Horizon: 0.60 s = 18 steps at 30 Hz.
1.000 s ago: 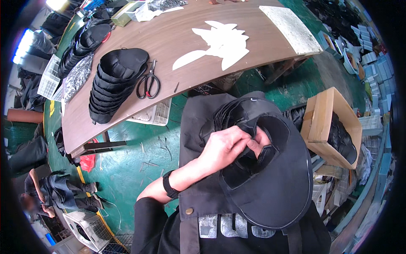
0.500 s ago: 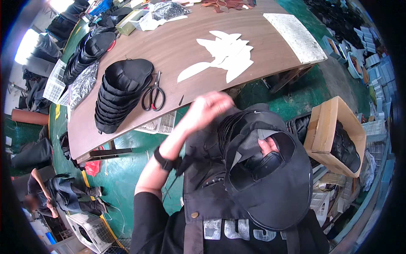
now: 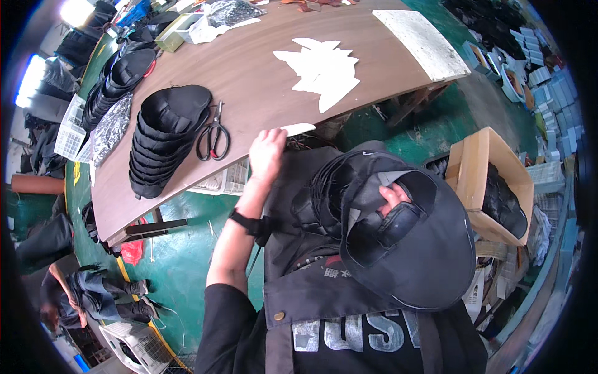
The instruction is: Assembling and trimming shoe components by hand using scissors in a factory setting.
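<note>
My left hand (image 3: 266, 154), with a dark band on its wrist, is at the table's near edge, fingers closed on a white leaf-shaped piece (image 3: 300, 129) whose pointed end sticks out to the right. My right hand (image 3: 393, 198) holds a black shoe upper (image 3: 418, 262) in front of my chest. Only some of its fingers show, through the upper's opening; the rest is hidden. Several more black uppers (image 3: 324, 193) lie bunched against my apron just behind it. Further off on the table is a pile of white pieces (image 3: 324, 70).
Black-handled scissors (image 3: 213, 138) lie on the brown table (image 3: 249, 75) beside a nested stack of black uppers (image 3: 163, 140). A white board (image 3: 423, 47) covers the table's right end. On my right stands a cardboard box (image 3: 464, 181) with black pieces inside. Another person (image 3: 93, 293) is at far left.
My left hand has come down and left to the table edge and taken hold of the white piece, which lay just left of the pile. The right hand still holds the upper.
</note>
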Motion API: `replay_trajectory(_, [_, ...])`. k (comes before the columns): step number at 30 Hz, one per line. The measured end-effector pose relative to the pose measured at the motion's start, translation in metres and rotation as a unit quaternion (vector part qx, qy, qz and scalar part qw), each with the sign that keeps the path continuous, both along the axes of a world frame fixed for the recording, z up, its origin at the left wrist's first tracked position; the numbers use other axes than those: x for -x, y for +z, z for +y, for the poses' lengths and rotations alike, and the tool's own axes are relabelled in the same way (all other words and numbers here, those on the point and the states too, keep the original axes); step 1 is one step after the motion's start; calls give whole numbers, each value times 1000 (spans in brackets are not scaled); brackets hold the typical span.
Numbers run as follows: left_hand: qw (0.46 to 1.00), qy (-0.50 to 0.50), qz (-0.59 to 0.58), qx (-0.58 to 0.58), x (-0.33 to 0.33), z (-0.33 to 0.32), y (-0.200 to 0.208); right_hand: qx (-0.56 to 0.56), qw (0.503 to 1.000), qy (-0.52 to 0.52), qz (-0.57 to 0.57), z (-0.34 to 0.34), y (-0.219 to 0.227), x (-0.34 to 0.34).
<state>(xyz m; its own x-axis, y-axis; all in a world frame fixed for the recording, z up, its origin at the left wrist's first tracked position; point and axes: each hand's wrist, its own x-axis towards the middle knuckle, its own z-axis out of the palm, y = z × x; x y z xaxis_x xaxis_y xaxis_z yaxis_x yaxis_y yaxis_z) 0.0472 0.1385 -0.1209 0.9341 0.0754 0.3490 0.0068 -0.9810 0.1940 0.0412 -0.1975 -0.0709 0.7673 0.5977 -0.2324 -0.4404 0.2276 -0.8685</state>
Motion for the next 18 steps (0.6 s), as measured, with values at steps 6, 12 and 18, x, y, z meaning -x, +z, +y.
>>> replay_trajectory(6, [817, 47, 17, 574, 33, -26, 74, 0, 1000, 21, 5, 0, 2, 2])
replay_trajectory(12, [738, -108, 218, 629, 81, -98, 157, -6, 998, 57, 12, 6, -5, 6])
replay_trajectory(18, [937, -128, 150, 289, 74, -103, 139, 4, 998, 68, 10, 5, -2, 11])
